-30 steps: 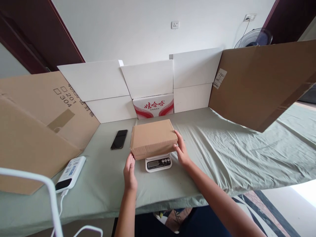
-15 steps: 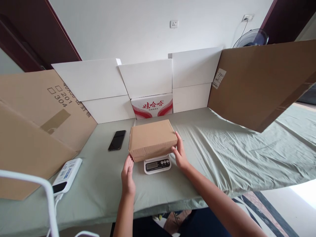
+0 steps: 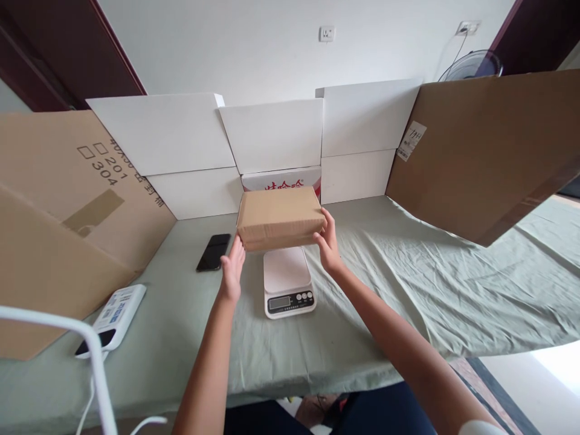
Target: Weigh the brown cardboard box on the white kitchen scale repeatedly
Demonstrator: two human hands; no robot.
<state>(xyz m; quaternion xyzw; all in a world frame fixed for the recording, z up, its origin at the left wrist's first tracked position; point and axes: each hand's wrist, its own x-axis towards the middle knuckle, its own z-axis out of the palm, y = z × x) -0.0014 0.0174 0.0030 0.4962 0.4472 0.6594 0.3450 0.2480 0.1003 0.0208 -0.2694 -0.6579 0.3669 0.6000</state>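
Note:
A closed brown cardboard box (image 3: 278, 217) is held in the air above the far end of a small white kitchen scale (image 3: 288, 289). My left hand (image 3: 232, 269) presses against its left end and my right hand (image 3: 327, 241) grips its right end. The scale's platform is bare and its display and buttons face me. The box hides most of a white carton with red lettering (image 3: 283, 181) behind it.
A black phone (image 3: 212, 252) lies left of the scale on the grey-green cloth (image 3: 408, 284). A white power bank (image 3: 114, 311) with a cable sits near the left. White and brown cardboard panels (image 3: 475, 151) wall the back and sides. A white frame (image 3: 97, 362) crosses the lower left.
The box rested on the scale before; both hands have lifted it off and away from me, and the scale's platform now shows.

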